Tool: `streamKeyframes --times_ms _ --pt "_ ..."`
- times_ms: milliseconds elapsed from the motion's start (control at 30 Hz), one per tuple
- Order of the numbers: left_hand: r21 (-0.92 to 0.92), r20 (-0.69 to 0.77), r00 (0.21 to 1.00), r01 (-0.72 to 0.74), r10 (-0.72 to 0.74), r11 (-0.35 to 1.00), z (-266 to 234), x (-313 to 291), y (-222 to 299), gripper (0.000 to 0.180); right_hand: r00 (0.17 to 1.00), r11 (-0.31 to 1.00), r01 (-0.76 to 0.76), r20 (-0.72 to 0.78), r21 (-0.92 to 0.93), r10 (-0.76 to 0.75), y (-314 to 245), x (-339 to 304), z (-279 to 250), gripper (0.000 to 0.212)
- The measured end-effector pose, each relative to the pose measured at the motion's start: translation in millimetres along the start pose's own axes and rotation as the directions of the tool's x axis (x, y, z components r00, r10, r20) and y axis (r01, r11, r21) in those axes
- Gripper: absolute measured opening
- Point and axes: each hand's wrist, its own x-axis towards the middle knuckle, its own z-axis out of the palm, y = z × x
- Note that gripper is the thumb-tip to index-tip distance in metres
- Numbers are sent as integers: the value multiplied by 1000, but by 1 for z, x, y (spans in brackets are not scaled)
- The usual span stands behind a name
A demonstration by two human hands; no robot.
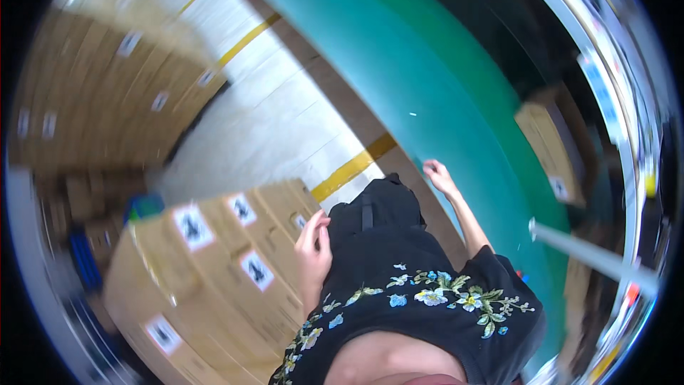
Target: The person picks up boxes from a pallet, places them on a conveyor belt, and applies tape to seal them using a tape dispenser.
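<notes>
My left hand hangs at my left side, close to a stack of brown cardboard cartons with white labels. Its fingers are loosely bent, the thumb stands apart, and nothing shows in it. Out to the right, my right hand is over the edge of the green floor. Those fingers curl slightly without visibly holding anything. I cannot tell whether the left hand touches the cartons.
Wrapped cartons are piled at the far left. Yellow lines cross the pale floor. A green floor strip runs diagonally ahead. On the right are an open carton and a grey metal bar.
</notes>
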Motion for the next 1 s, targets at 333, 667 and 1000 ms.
streamKeyframes --times_ms 333,667,1000 --pt "-156 566 638 -538 522 828 173 186 22 21 585 850 -337 -797 -405 -148 20 -38 -191 62" --pt "-219 787 492 -339 371 915 229 218 34 15 599 396 -770 -781 -500 178 29 27 -362 22" --pt "-207 898 358 -175 258 963 271 328 -14 25 916 163 -384 -398 -909 -61 -61 -8 -271 6"
